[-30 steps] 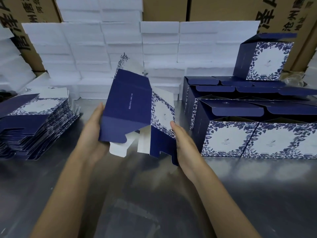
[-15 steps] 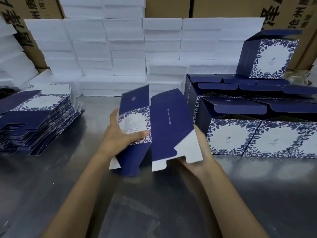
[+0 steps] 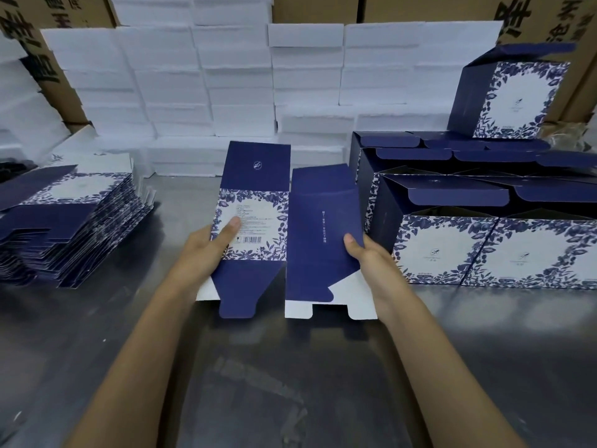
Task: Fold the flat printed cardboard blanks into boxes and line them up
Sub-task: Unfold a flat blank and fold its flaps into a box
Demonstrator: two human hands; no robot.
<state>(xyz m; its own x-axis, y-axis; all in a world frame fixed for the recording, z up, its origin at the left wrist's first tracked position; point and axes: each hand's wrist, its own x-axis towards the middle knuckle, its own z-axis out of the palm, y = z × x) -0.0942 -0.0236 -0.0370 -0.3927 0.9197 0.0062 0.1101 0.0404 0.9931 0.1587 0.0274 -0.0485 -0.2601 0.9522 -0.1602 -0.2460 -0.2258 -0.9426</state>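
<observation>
A navy and white floral cardboard blank (image 3: 319,234) is held upright above the metal table (image 3: 290,383), its panels spread towards me. My left hand (image 3: 206,253) grips its left edge, thumb on the printed barcode panel. My right hand (image 3: 371,260) grips the right edge of the plain navy panel. Bottom flaps hang down, showing white insides. A stack of flat blanks (image 3: 64,218) lies at the left. Folded boxes (image 3: 484,250) stand in rows at the right, flaps open, with one more box (image 3: 513,98) on top at the back.
White foam cartons (image 3: 226,79) are piled along the back, with brown shipping cartons (image 3: 549,24) behind them. More white foam pieces (image 3: 22,101) lean at the far left.
The blank has been turned round and spread wider, now facing me with the barcode panel at the left. Both hands shifted to its outer edges.
</observation>
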